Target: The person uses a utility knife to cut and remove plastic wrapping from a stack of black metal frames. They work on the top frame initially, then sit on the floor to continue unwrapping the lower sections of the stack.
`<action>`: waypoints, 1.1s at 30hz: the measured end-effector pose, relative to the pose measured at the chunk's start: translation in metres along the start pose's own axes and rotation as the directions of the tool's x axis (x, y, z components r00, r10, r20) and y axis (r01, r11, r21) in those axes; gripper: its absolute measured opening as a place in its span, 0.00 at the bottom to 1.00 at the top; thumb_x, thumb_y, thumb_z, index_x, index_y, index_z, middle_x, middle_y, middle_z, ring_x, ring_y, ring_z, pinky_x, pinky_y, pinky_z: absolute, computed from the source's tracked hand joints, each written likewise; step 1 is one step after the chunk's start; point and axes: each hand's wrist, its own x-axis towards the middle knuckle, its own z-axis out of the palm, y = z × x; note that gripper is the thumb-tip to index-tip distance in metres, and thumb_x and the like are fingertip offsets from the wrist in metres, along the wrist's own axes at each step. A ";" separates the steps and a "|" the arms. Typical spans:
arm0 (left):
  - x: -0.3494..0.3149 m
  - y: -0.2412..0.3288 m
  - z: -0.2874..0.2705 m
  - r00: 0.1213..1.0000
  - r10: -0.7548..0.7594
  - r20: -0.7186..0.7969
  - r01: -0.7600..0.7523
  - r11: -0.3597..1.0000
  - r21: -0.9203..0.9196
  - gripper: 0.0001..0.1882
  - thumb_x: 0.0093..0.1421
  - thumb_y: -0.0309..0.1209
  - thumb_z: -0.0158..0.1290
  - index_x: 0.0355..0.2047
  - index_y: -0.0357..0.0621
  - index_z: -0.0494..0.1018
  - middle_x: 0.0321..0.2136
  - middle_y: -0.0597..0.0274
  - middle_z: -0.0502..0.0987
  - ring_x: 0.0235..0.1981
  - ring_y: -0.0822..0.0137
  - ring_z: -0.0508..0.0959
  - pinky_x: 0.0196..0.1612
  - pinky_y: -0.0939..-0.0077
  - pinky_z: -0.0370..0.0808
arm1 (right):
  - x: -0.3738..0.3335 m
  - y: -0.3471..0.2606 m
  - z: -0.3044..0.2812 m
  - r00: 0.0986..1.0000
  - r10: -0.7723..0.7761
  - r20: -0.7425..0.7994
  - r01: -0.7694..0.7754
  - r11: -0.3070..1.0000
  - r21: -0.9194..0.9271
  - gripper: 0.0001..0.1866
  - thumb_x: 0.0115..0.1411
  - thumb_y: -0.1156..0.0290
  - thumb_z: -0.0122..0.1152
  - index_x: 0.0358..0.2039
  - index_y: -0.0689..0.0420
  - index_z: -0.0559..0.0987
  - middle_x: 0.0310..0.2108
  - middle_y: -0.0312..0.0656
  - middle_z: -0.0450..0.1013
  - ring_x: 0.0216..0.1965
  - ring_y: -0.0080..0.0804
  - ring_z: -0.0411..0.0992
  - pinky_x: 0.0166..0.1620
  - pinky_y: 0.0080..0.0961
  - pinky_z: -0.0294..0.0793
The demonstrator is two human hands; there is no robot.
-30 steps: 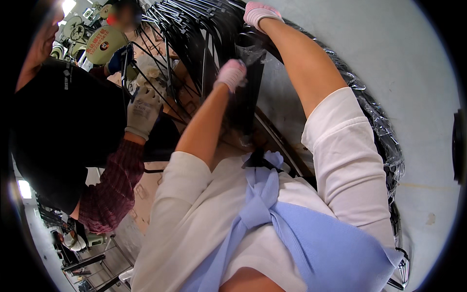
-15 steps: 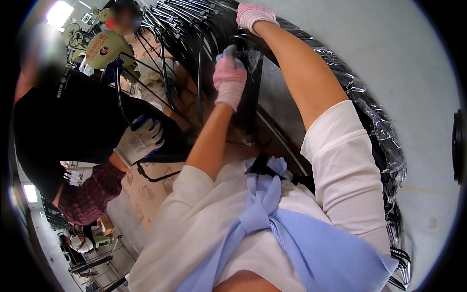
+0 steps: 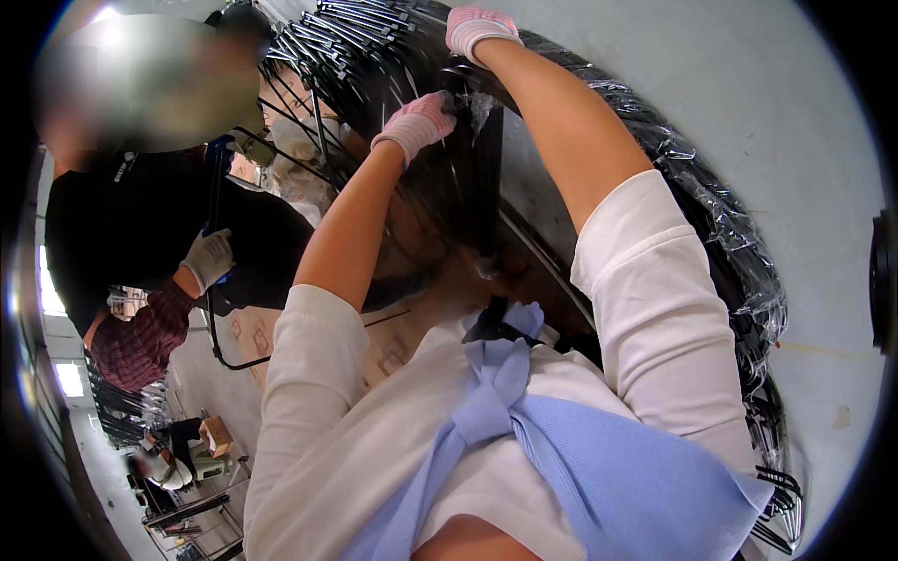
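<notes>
Black tubular metal frames [image 3: 360, 37] stand densely packed at the top centre. My left hand [image 3: 418, 122], in a pink-and-white striped glove with grey fingertips, is closed at the near side of them, its fingers curled on a black metal frame [image 3: 438, 178] that is partly smeared by motion. Farther right and higher, my right hand [image 3: 480, 33], in a matching glove, is closed at the upper edge of the packed frames. Its fingertips are hidden, so what it grips cannot be made out. A torn piece of clear plastic film [image 3: 484, 107] hangs between my forearms.
At left, a co-worker in black [image 3: 253, 234] holds a bent black tube frame [image 3: 213, 309] with gloved hands. Film-wrapped frames [image 3: 716, 220] curve along the pale wall [image 3: 804, 187] at right. Farther back at lower left are another person [image 3: 168, 470] and a cardboard box [image 3: 215, 435].
My left hand has moved up and left, its elbow swinging outward. My right hand has shifted slightly left. The co-worker's lower hand and the tube frame have moved left.
</notes>
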 end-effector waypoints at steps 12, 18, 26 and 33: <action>-0.028 -0.028 0.040 0.971 0.240 0.024 -0.240 0.949 0.203 0.10 0.44 0.27 0.47 0.28 0.49 0.75 0.31 0.55 0.76 0.36 0.55 0.75 0.38 0.69 0.73 | 0.022 0.005 0.026 0.980 -0.002 -0.198 0.002 1.000 -0.001 0.14 0.54 0.70 0.46 0.36 0.56 0.79 0.40 0.47 0.73 0.43 0.40 0.72 0.44 0.34 0.71; -0.049 0.002 -0.020 0.961 0.267 -0.070 -0.268 0.964 0.001 0.13 0.51 0.36 0.45 0.36 0.53 0.73 0.33 0.56 0.76 0.36 0.53 0.74 0.39 0.67 0.71 | 0.009 0.010 0.014 0.975 0.054 -0.214 -0.035 0.995 0.090 0.15 0.55 0.70 0.43 0.38 0.57 0.77 0.41 0.49 0.72 0.44 0.43 0.71 0.45 0.35 0.71; -0.052 -0.005 0.002 0.921 0.390 -0.021 -0.359 0.826 -0.435 0.19 0.53 0.46 0.47 0.39 0.47 0.73 0.28 0.53 0.75 0.33 0.59 0.75 0.38 0.72 0.69 | 0.012 0.023 -0.022 0.944 0.004 -0.330 -0.026 0.998 -0.062 0.14 0.53 0.69 0.45 0.35 0.56 0.78 0.39 0.50 0.72 0.41 0.45 0.72 0.42 0.38 0.72; -0.083 -0.002 0.011 0.830 0.526 -0.185 -0.466 0.471 -0.749 0.09 0.57 0.28 0.46 0.35 0.38 0.72 0.28 0.66 0.74 0.32 0.78 0.72 0.38 0.84 0.68 | -0.089 0.010 -0.105 0.984 0.037 -0.172 -0.054 0.994 -0.094 0.13 0.51 0.66 0.49 0.33 0.59 0.76 0.34 0.52 0.73 0.34 0.45 0.74 0.38 0.38 0.72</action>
